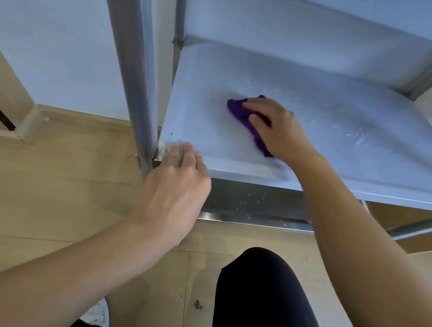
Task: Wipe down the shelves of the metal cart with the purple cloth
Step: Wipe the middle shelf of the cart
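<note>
Right hand pressed flat on the purple cloth, fingers spread over it and pointing left, palm down. Cloth bunched beneath the palm and fingers, showing past the fingertips on the far-left side and again as a strip below the heel of the hand, near the wrist. All of it lying on the middle shelf of the metal cart, roughly mid-shelf and a little toward the left half.

Left hand closed over the near-left corner of that same shelf, fingers curled onto the top edge, beside the upright post. No cloth in this hand; well apart from the cloth, down and to the left of it.

Faint streaks and smears across the shelf surface to the right of the cloth. Lower shelf visible beneath the front lip, speckled with droplets. Upper shelf overhead. Pale wood floor below, dark-clad knee at the bottom centre.
</note>
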